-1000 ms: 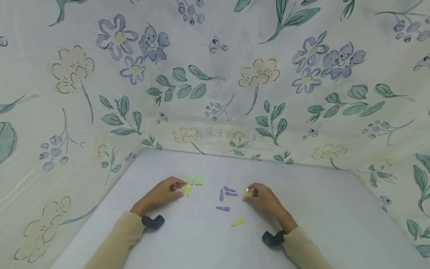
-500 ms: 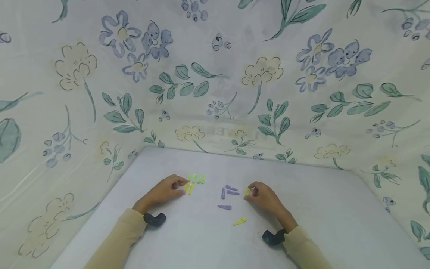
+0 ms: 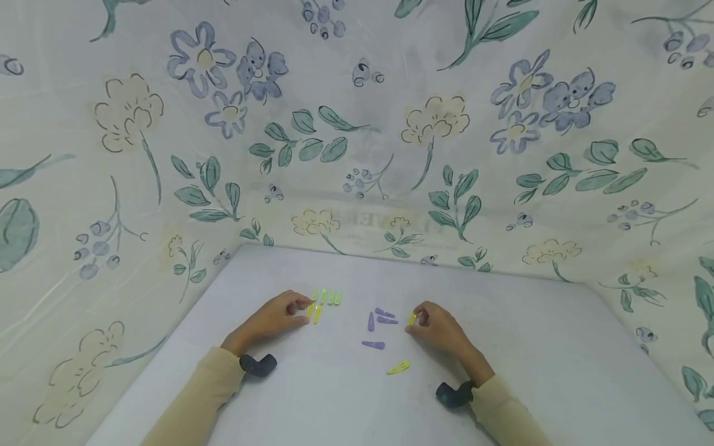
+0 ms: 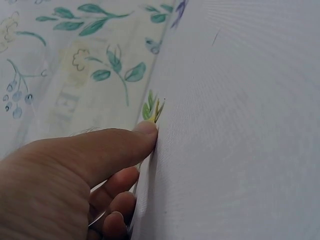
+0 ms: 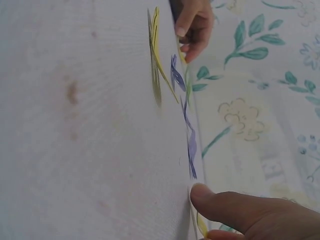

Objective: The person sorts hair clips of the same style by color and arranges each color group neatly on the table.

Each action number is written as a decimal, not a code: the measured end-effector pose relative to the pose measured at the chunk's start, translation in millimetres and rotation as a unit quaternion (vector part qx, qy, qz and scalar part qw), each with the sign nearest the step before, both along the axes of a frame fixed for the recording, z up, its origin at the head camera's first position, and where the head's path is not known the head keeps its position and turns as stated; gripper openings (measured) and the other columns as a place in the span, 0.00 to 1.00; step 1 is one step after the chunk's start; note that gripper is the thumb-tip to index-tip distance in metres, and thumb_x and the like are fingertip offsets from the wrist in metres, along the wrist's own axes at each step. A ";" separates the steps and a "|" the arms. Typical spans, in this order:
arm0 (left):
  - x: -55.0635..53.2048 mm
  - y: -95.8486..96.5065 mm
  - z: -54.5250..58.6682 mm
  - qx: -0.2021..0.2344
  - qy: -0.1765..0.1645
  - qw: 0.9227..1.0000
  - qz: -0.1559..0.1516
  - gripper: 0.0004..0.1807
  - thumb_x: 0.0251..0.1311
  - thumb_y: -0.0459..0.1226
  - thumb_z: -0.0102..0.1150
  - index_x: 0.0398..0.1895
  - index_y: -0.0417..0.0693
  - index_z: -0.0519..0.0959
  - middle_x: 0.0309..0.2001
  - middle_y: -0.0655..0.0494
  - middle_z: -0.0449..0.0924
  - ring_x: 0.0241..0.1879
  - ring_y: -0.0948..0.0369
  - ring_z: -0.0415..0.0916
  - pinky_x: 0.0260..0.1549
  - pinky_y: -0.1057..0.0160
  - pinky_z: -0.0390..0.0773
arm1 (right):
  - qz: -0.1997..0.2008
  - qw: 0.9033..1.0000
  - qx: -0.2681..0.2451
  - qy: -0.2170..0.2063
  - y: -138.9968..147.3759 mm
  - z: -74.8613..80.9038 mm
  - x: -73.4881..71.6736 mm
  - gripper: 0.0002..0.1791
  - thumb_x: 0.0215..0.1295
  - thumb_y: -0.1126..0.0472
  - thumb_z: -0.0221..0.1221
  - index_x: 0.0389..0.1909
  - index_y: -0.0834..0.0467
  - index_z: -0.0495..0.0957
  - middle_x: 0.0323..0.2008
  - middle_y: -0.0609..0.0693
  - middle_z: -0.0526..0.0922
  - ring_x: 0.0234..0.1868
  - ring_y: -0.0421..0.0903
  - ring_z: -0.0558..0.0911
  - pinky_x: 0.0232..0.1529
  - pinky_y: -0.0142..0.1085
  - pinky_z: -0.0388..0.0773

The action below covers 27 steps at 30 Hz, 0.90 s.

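My left hand [image 3: 279, 313] is at the left, thumb and index finger pinching a yellow snap hair clip [image 3: 310, 311] on the table; its tip [image 4: 154, 118] shows past my thumb in the left wrist view. Right beside it lies another yellow clip [image 3: 317, 314], below a row of several light green clips [image 3: 331, 298]. On the other side my right hand [image 3: 437, 324] holds a yellow hair clip [image 3: 412, 318] between thumb and fingers. Several purple clips [image 3: 373, 344] lie between the hands. Nearer to me is a loose yellow clip [image 3: 398, 368].
The white table [image 3: 312, 396] ends at the back against a flower-printed sheet [image 3: 379, 155], which also rises at both sides. A dark band with a camera sits on the left wrist [image 3: 258, 365] and the right wrist [image 3: 454, 394].
The head view has shifted slightly. Both hands stay in place, and the yellow clip in my right hand has turned a little between the fingers. The other clips lie as before.
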<state>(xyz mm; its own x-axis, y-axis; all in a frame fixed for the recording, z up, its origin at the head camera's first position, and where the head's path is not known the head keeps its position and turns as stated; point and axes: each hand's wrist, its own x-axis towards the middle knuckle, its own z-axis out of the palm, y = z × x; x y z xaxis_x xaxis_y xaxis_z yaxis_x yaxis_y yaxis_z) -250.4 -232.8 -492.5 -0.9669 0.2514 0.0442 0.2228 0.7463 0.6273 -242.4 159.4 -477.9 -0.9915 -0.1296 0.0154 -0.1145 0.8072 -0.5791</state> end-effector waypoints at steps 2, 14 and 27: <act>-0.7 -0.8 -1.0 0.002 0.001 1.000 0.000 0.23 0.59 0.43 0.69 0.58 0.52 0.79 0.43 0.60 0.76 0.41 0.61 0.70 0.41 0.61 0.72 | 0.000 1.000 -0.004 -0.004 -0.7 1.0 0.0 0.22 0.57 0.56 0.71 0.51 0.59 0.78 0.34 0.49 0.78 0.35 0.44 0.75 0.38 0.37 0.74; -0.9 0.6 0.8 0.004 -0.004 1.000 -0.001 0.23 0.59 0.43 0.69 0.58 0.52 0.79 0.45 0.61 0.77 0.42 0.61 0.71 0.43 0.61 0.72 | 0.016 1.000 -0.025 0.001 -10.5 16.0 1.2 0.22 0.58 0.56 0.71 0.50 0.60 0.78 0.37 0.50 0.78 0.32 0.45 0.76 0.31 0.34 0.76; -0.5 1.4 2.0 0.002 -0.005 1.000 0.002 0.23 0.59 0.43 0.69 0.58 0.52 0.79 0.44 0.60 0.76 0.40 0.61 0.70 0.39 0.62 0.71 | 0.060 0.998 -0.007 0.026 -31.6 37.2 1.7 0.23 0.56 0.53 0.72 0.50 0.58 0.79 0.35 0.48 0.77 0.33 0.44 0.74 0.32 0.34 0.75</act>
